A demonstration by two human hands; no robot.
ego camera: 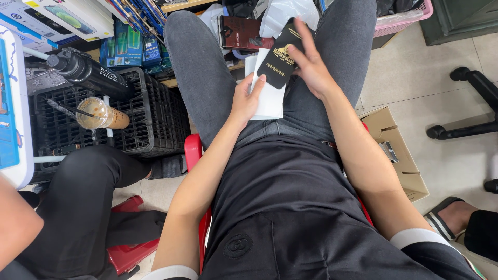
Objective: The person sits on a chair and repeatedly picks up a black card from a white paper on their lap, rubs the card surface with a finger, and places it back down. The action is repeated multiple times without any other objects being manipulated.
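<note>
I sit on a red stool (193, 150) in grey jeans and a black shirt. My left hand (246, 99) grips the lower edge of a white flat packet (271, 101) resting on my lap. My right hand (310, 65) holds a flat black package (280, 62) with gold print, fingers spread over its right side, thumb under it. The black package lies over the top of the white packet. A dark red-brown box (239, 32) and a clear plastic bag (285, 13) lie on the floor between my knees.
A black plastic crate (150, 119) stands to my left, with an iced drink cup (101, 114) and a black bottle (91, 72) on it. Another person's leg in black (88, 197) is at lower left. A cardboard box (399, 155) sits at my right; an office chair base (467, 103) beyond.
</note>
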